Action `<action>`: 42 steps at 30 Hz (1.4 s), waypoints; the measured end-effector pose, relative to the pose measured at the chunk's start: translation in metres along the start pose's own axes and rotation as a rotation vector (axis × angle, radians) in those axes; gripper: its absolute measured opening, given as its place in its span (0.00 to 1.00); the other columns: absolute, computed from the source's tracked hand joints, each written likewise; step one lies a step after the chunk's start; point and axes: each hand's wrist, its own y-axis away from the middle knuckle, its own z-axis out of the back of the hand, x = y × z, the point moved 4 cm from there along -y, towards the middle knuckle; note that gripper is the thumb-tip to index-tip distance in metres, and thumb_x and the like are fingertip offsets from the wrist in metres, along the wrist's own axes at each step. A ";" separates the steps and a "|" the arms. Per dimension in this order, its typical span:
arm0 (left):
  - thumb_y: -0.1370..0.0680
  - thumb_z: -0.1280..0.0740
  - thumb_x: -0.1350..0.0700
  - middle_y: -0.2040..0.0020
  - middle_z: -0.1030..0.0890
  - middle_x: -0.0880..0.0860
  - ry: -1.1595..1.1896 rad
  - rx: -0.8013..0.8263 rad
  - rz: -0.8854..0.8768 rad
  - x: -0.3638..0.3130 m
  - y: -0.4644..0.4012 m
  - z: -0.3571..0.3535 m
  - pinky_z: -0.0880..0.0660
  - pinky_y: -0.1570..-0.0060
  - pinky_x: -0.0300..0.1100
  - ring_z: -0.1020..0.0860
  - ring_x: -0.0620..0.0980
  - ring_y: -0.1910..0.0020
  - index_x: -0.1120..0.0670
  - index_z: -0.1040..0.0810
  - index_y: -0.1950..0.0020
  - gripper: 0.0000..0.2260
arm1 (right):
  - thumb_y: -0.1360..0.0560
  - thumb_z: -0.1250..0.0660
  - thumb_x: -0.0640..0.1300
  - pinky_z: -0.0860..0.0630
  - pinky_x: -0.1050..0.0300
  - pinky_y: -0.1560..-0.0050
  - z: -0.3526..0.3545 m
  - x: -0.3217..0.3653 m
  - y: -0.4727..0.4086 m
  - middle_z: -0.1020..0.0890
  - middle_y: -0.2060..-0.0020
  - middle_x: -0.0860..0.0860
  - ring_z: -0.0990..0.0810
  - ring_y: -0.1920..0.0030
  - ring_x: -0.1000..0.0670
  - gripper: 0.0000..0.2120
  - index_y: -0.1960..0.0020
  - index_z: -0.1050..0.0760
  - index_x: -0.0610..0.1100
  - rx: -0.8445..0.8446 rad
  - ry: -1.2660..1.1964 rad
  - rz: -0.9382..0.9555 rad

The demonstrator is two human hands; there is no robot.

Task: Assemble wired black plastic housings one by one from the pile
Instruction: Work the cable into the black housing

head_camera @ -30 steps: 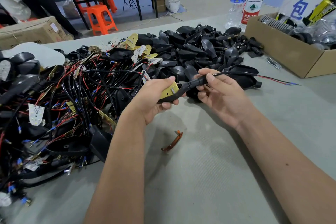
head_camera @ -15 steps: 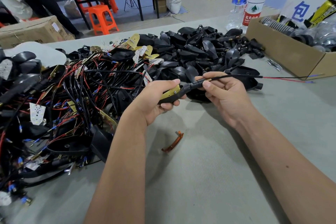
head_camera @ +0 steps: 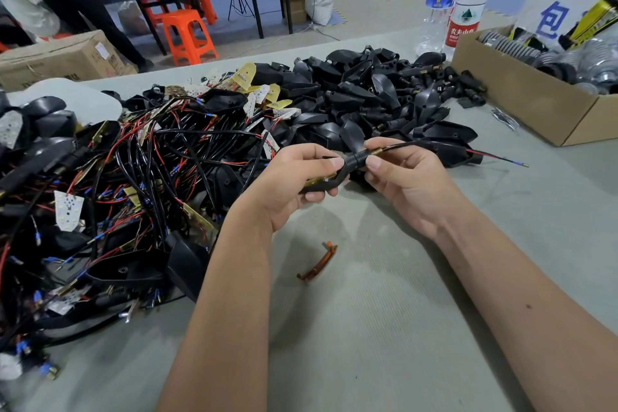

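The black housing (head_camera: 326, 181) looks light and stiff, best gripped by its body, while its wire (head_camera: 434, 145) is limp and should be guided near the stem; it sits above the table (head_camera: 384, 311), beside the pile (head_camera: 133, 177). The left hand (head_camera: 291, 184) is clamped around the body; the right hand (head_camera: 401, 177) pinches the stem, both forearms reaching forward.

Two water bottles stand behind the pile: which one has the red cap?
The nearer, right-hand bottle, with the red-and-white label, beside the cardboard box. The other bottle to its left has a blue label, and its cap is out of frame.
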 end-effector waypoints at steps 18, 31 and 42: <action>0.28 0.22 0.63 0.54 0.14 0.56 0.050 -0.120 -0.067 0.001 0.001 0.013 0.20 0.54 0.39 0.17 0.51 0.59 0.58 0.20 0.42 0.16 | 0.25 0.28 0.32 0.19 0.60 0.61 -0.002 -0.005 0.000 0.14 0.56 0.43 0.15 0.55 0.48 0.10 0.45 0.18 0.39 -0.137 0.058 -0.003; 0.24 0.23 0.55 0.68 0.17 0.53 -0.086 -0.540 0.016 0.013 -0.009 0.001 0.24 0.69 0.40 0.18 0.47 0.73 0.62 0.20 0.53 0.12 | 0.24 0.27 0.33 0.17 0.59 0.58 0.004 -0.005 -0.001 0.14 0.61 0.48 0.14 0.60 0.48 0.07 0.50 0.17 0.44 -0.343 0.365 0.254; 0.23 0.26 0.65 0.67 0.18 0.56 0.253 -0.664 0.100 0.017 -0.006 -0.006 0.24 0.72 0.32 0.20 0.45 0.76 0.63 0.20 0.58 0.06 | 0.24 0.26 0.33 0.15 0.52 0.56 0.003 -0.008 -0.002 0.14 0.62 0.50 0.13 0.61 0.48 0.07 0.48 0.17 0.41 -0.297 0.473 0.228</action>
